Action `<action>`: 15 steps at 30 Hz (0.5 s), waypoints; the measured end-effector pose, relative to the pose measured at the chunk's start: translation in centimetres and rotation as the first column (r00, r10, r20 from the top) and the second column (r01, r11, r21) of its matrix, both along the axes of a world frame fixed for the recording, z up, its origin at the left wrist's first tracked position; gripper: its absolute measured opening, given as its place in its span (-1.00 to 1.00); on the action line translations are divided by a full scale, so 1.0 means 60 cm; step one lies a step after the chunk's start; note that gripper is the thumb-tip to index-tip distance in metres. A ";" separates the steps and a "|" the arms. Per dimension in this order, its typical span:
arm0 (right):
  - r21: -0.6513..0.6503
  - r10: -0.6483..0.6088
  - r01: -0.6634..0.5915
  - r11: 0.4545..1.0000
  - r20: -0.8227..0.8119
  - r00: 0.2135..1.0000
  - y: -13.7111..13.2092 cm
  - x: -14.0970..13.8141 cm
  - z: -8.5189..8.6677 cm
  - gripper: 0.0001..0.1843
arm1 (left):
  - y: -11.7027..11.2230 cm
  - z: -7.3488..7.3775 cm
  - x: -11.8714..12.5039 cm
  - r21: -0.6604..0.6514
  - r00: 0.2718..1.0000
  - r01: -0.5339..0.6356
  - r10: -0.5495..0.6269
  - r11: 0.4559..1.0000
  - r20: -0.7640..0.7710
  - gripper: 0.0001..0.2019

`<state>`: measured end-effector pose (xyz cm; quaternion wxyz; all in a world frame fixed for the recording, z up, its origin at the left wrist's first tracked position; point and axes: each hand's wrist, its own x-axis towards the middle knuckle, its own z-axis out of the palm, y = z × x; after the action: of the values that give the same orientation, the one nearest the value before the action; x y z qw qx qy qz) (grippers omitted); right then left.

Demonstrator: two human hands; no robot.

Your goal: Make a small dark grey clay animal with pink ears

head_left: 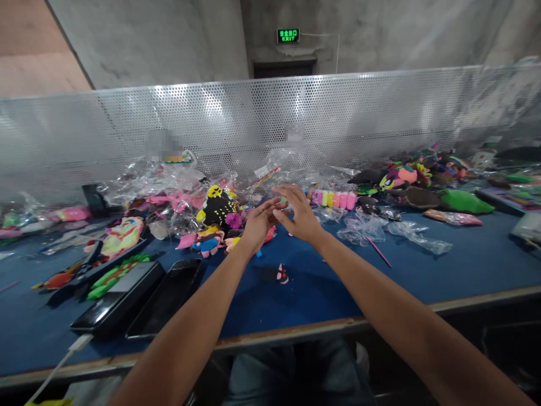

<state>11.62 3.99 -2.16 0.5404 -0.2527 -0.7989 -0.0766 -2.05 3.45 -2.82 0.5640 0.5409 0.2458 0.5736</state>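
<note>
Both my arms reach out over a blue table (321, 293). My left hand (257, 224) and my right hand (298, 213) meet above the table's middle, fingertips touching each other. The fingers look pressed together as if pinching or rolling a small piece between them; what it is I cannot make out. Just left of my left hand stands a black clay figure with yellow dots (217, 207). Small colourful clay figures (207, 242) lie below it. A tiny pink and black clay piece (282, 274) lies on the table under my hands.
A row of coloured clay blocks (333, 198) sits behind my right hand. Crumpled clear plastic bags (372, 225) lie around. Two phones (139, 299) rest at the front left, one with a white cable. More clay figures (406, 177) crowd the right. A perforated metal screen (270, 118) backs the table.
</note>
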 end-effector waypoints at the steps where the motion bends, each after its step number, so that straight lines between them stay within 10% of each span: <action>1: 0.020 -0.021 0.021 1.000 0.014 1.000 -0.005 -0.004 0.006 -0.51 | -0.006 0.001 0.004 0.012 1.000 0.022 -0.021 1.000 -0.023 -0.70; 6: 0.007 -0.092 0.092 0.996 0.153 0.984 -0.015 -0.026 0.025 -0.35 | -0.022 0.015 0.011 0.020 0.989 0.082 -0.079 0.996 -0.127 -0.55; 11: 0.006 0.083 -0.089 0.996 0.292 0.953 -0.044 -0.062 0.012 -0.08 | -0.006 0.006 0.029 0.199 0.961 -0.167 0.205 0.966 -0.187 -0.42; 15: 0.086 -0.011 -0.016 0.996 0.308 0.951 -0.069 -0.081 0.019 -0.08 | -0.017 -0.013 0.068 0.229 0.937 -0.305 0.334 0.925 -0.100 -0.40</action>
<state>6.78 -0.16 -0.99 0.4200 -0.2126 -0.8695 -0.1493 2.06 2.42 -3.57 0.3845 0.5879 0.3069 0.6421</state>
